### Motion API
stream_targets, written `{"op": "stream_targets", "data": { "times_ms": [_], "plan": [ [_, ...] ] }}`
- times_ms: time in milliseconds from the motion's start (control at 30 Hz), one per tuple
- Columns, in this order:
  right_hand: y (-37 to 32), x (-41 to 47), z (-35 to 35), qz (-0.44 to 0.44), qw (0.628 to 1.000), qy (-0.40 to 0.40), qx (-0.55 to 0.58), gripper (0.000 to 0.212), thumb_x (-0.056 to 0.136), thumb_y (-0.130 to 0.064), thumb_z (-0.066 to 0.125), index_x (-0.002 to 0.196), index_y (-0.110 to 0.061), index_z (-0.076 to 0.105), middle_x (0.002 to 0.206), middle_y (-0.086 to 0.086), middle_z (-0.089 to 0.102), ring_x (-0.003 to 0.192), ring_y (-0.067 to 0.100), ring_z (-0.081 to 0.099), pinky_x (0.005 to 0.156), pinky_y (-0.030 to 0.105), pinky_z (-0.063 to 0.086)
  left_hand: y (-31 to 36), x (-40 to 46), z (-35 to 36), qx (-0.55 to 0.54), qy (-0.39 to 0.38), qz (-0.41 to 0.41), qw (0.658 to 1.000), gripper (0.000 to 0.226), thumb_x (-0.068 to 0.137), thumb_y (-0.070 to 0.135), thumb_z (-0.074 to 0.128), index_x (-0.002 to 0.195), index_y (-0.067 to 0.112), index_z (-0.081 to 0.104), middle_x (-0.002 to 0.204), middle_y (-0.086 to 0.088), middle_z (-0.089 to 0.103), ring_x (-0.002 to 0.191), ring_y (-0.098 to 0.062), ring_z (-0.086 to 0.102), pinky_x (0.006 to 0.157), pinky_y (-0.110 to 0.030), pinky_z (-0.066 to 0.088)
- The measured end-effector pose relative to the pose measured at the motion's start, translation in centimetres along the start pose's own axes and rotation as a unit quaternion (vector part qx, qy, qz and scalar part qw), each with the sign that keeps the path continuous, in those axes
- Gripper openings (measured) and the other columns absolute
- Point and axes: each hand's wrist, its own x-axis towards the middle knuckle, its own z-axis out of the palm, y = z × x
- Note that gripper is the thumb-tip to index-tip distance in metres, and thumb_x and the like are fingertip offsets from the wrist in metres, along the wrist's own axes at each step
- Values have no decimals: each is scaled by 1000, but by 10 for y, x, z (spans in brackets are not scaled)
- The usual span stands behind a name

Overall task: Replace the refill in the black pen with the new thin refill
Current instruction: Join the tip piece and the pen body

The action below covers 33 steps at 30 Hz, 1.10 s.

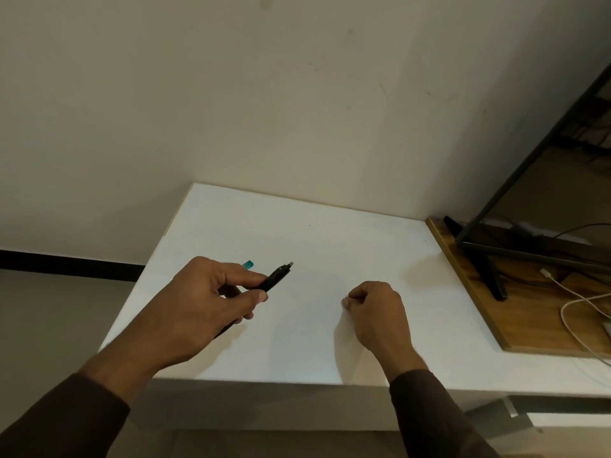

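Note:
My left hand (pixel 205 302) grips the black pen (pixel 276 277) between thumb and fingers above the white table (pixel 330 233). The pen's grey end points up and to the right, and its other end sticks out below my palm. A small teal piece (pixel 248 264) shows just behind my left fingers; I cannot tell what it is. My right hand (pixel 373 312) rests on the table to the right with its fingers curled in, thumb against the fingertips. Whether it pinches something small is hidden. No thin refill is plainly visible.
A wooden board (pixel 515 312) lies along the table's right side, with a black stand (pixel 489 259) and a white cable (pixel 575 302) on it. A beige wall rises right behind the table. The table's near edge is just below my wrists.

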Motion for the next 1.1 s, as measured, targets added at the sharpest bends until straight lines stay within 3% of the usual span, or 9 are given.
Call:
{"op": "stream_targets", "data": {
  "times_ms": [133,200,300,400,467,800,1100],
  "plan": [
    [-5,-5,-6,-1,1000,-18,17,9,95,-17,68,90,-15,75,91,-2,73,84,18,67,76,33,56,-1,0,-1,2,0,-2,1000,16,89,24,76,99,33,84,84,11,79,77,-12,77,78,-32,65],
    [-13,-13,-14,-14,991,-23,133,6,95,-20,70,90,-19,74,90,-6,73,82,15,69,68,27,54,0,0,-2,-1,2,-3,1000,16,89,24,76,100,34,84,86,6,80,78,-13,77,81,-38,65],
    [-35,-27,-31,-42,925,-50,374,4,94,-20,71,95,-21,76,90,-1,78,73,11,71,59,23,56,4,-1,-1,-7,-5,1,1000,17,89,25,76,99,37,83,86,4,79,77,-13,77,81,-41,65],
    [-55,-41,-40,-78,867,-65,488,10,95,-16,70,102,-19,77,94,5,79,76,15,71,62,26,58,9,-3,3,-5,-19,21,1000,19,90,24,75,98,40,83,88,11,79,78,-13,77,79,-42,66],
    [-64,-48,-41,-90,855,-66,506,14,95,-14,70,105,-20,78,96,5,80,79,19,73,64,28,60,12,-4,5,1,-24,32,999,21,90,24,75,99,42,82,89,12,79,80,-13,77,79,-41,65],
    [-72,-56,-39,-104,865,-84,484,13,92,-12,72,97,-19,82,92,4,81,82,21,74,66,31,62,15,-5,2,6,-19,47,999,21,91,28,72,104,42,81,89,11,78,81,-12,75,82,-48,63],
    [-71,-57,-39,-117,867,-98,475,13,90,-19,74,98,-22,82,92,6,80,86,24,74,67,34,63,15,-5,3,-6,-23,48,999,21,92,27,72,103,42,81,90,10,78,80,-13,76,82,-46,64]
  ]
}}
